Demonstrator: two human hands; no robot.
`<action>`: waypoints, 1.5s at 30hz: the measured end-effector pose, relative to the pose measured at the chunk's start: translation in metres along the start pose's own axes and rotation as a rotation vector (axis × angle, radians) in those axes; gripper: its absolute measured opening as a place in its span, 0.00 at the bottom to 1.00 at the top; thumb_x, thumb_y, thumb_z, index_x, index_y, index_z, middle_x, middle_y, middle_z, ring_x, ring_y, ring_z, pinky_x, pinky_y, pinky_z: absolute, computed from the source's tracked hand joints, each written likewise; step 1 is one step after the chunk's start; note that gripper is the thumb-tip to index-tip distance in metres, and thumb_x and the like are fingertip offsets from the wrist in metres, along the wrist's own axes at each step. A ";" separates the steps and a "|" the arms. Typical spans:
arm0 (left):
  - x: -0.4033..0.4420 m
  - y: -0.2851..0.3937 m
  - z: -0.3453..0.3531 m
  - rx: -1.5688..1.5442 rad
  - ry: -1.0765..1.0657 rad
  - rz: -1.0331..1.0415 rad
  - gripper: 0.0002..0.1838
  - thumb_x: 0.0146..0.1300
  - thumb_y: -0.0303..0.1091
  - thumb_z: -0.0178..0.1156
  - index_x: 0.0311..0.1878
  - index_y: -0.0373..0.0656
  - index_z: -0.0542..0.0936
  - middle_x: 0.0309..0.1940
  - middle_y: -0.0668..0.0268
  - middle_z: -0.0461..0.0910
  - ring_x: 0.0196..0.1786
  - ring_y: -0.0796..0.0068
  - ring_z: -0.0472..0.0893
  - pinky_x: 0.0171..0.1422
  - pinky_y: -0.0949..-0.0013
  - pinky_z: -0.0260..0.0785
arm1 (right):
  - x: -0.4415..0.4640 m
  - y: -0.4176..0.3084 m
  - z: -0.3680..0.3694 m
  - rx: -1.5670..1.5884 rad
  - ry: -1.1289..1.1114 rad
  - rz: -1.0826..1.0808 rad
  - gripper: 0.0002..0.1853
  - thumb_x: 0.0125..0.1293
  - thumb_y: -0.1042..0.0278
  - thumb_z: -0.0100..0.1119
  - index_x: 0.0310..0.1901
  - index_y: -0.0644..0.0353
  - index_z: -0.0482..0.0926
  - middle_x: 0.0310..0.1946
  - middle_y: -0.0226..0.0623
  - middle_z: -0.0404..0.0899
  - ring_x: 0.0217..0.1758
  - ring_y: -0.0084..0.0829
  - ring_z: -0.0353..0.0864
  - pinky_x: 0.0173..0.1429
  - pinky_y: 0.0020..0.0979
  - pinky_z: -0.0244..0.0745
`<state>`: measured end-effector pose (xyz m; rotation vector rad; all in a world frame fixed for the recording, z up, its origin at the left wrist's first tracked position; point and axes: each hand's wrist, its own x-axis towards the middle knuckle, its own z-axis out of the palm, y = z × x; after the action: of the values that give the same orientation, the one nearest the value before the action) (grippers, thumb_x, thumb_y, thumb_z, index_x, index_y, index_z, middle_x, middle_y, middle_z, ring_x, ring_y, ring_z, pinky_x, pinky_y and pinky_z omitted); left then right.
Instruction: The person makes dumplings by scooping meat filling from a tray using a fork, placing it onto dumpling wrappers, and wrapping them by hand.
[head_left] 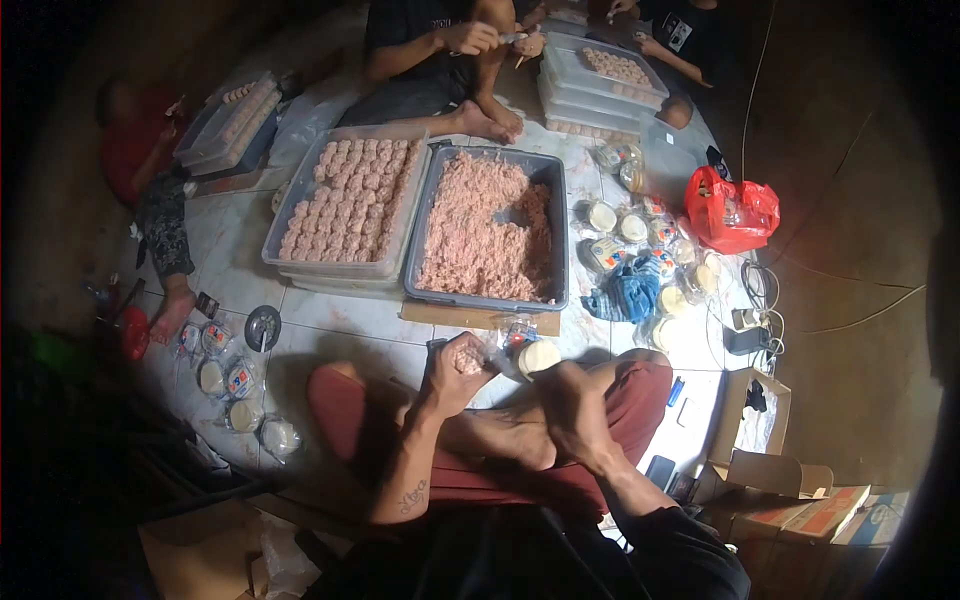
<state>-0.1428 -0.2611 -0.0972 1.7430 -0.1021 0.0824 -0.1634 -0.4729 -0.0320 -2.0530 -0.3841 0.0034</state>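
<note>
My left hand (452, 378) is curled around a lump of pinkish minced filling (467, 360), held above my crossed legs. Motion blurs my right hand (577, 408), which is closed on a thin, flat-bladed tool (502, 362) pointing at the filling; its exact kind is unclear. Between the hands and just beyond them sits a stack of round pale wrappers (540, 357). In front stands a grey tub (563, 230) of minced filling (480, 220), scooped out on its right side. Left of it, a clear plastic container (275, 250) holds rows of filled dumplings (350, 195).
Wrapper packs (240, 378) lie on the tiles to the left, with more on the right beside a blue cloth (630, 288). A red plastic bag (732, 212), cables (765, 290) and an open cardboard box (745, 420) line the right. Other people sit around stacked containers (600, 100).
</note>
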 end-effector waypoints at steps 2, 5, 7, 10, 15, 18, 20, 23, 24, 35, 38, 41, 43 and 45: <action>0.002 0.001 0.004 0.065 0.008 -0.011 0.16 0.51 0.28 0.79 0.35 0.40 0.78 0.30 0.70 0.81 0.34 0.85 0.77 0.40 0.75 0.71 | -0.004 0.007 0.005 -0.077 -0.062 -0.023 0.04 0.66 0.80 0.58 0.42 0.68 0.77 0.31 0.50 0.77 0.33 0.44 0.78 0.40 0.38 0.74; -0.001 0.001 -0.011 -0.035 -0.001 -0.028 0.17 0.50 0.31 0.81 0.34 0.40 0.79 0.30 0.70 0.82 0.34 0.85 0.78 0.39 0.74 0.72 | -0.003 0.002 -0.009 0.172 0.001 0.131 0.09 0.64 0.82 0.58 0.46 0.67 0.79 0.32 0.44 0.77 0.34 0.34 0.78 0.41 0.35 0.75; -0.005 -0.004 -0.015 -0.233 -0.003 -0.066 0.20 0.47 0.37 0.83 0.36 0.41 0.80 0.30 0.70 0.82 0.34 0.85 0.78 0.40 0.74 0.73 | 0.001 0.006 -0.016 0.029 0.049 0.068 0.08 0.67 0.79 0.58 0.46 0.66 0.78 0.31 0.45 0.77 0.33 0.35 0.79 0.40 0.35 0.74; -0.001 -0.001 -0.012 0.065 -0.004 -0.122 0.22 0.47 0.38 0.83 0.36 0.41 0.79 0.29 0.70 0.81 0.32 0.82 0.77 0.40 0.73 0.73 | 0.001 0.008 -0.014 0.042 -0.075 0.182 0.07 0.67 0.78 0.59 0.46 0.66 0.77 0.32 0.47 0.78 0.33 0.38 0.79 0.39 0.36 0.74; -0.003 0.007 -0.009 0.068 0.049 -0.015 0.24 0.48 0.43 0.83 0.36 0.40 0.79 0.29 0.66 0.81 0.32 0.75 0.79 0.40 0.67 0.73 | -0.003 -0.001 -0.005 0.058 -0.107 0.115 0.06 0.66 0.78 0.59 0.44 0.66 0.76 0.33 0.50 0.77 0.35 0.43 0.80 0.39 0.38 0.74; -0.001 0.009 -0.008 0.106 0.042 -0.069 0.24 0.48 0.45 0.82 0.35 0.40 0.79 0.29 0.62 0.83 0.32 0.71 0.81 0.40 0.65 0.74 | -0.009 0.006 0.007 0.035 0.034 0.053 0.04 0.65 0.80 0.58 0.41 0.67 0.75 0.33 0.51 0.76 0.35 0.46 0.79 0.39 0.39 0.74; 0.001 0.014 0.000 0.295 0.124 0.000 0.23 0.49 0.46 0.81 0.33 0.39 0.79 0.27 0.58 0.83 0.32 0.61 0.83 0.40 0.61 0.74 | -0.018 0.033 0.022 0.098 -0.064 0.064 0.04 0.63 0.81 0.56 0.40 0.67 0.76 0.32 0.51 0.75 0.35 0.49 0.78 0.39 0.42 0.73; 0.000 0.013 0.003 0.413 0.116 -0.098 0.23 0.51 0.47 0.79 0.30 0.39 0.78 0.26 0.55 0.82 0.32 0.53 0.83 0.39 0.58 0.74 | -0.013 0.025 0.012 -0.001 -0.093 -0.054 0.06 0.61 0.83 0.55 0.39 0.68 0.77 0.33 0.52 0.75 0.36 0.54 0.77 0.41 0.46 0.73; -0.001 0.012 0.002 0.416 0.116 -0.101 0.23 0.51 0.47 0.79 0.30 0.39 0.78 0.26 0.55 0.82 0.32 0.53 0.83 0.39 0.58 0.74 | -0.008 0.015 0.007 -0.057 -0.094 -0.114 0.06 0.60 0.83 0.54 0.39 0.69 0.77 0.34 0.52 0.75 0.37 0.56 0.77 0.41 0.48 0.73; 0.001 0.005 -0.020 0.025 -0.081 -0.082 0.16 0.51 0.34 0.80 0.33 0.39 0.80 0.29 0.69 0.82 0.33 0.85 0.77 0.40 0.74 0.72 | -0.001 0.009 0.006 -0.042 -0.053 -0.138 0.04 0.61 0.84 0.55 0.37 0.69 0.75 0.33 0.51 0.74 0.36 0.54 0.77 0.41 0.45 0.72; 0.006 0.004 -0.013 0.251 -0.111 -0.111 0.15 0.52 0.33 0.79 0.34 0.40 0.80 0.32 0.68 0.82 0.34 0.84 0.77 0.41 0.74 0.73 | -0.001 0.014 0.009 -0.064 -0.110 -0.189 0.04 0.61 0.85 0.55 0.37 0.68 0.75 0.32 0.51 0.73 0.35 0.54 0.76 0.40 0.45 0.72; -0.001 0.006 -0.013 -0.062 -0.040 -0.068 0.14 0.54 0.34 0.78 0.31 0.40 0.80 0.27 0.69 0.81 0.32 0.83 0.77 0.38 0.72 0.72 | 0.003 0.002 0.007 0.077 0.055 -0.102 0.04 0.61 0.84 0.55 0.38 0.68 0.75 0.32 0.52 0.73 0.36 0.55 0.75 0.41 0.45 0.72; 0.001 -0.001 -0.013 0.102 -0.031 -0.068 0.16 0.53 0.35 0.79 0.33 0.39 0.80 0.29 0.65 0.82 0.32 0.78 0.79 0.39 0.70 0.74 | 0.001 0.008 0.008 0.059 -0.001 -0.100 0.05 0.61 0.84 0.55 0.38 0.68 0.76 0.32 0.52 0.73 0.36 0.54 0.76 0.41 0.44 0.72; 0.001 -0.004 -0.011 0.266 -0.022 -0.065 0.18 0.51 0.36 0.80 0.36 0.38 0.80 0.31 0.62 0.84 0.33 0.74 0.82 0.41 0.68 0.75 | -0.001 0.017 0.016 -0.028 -0.162 -0.107 0.07 0.61 0.86 0.54 0.40 0.67 0.76 0.32 0.51 0.73 0.36 0.52 0.76 0.40 0.43 0.71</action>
<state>-0.1411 -0.2499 -0.0987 2.0115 -0.0520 0.0296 -0.1622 -0.4669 -0.0541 -2.0638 -0.5972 0.1003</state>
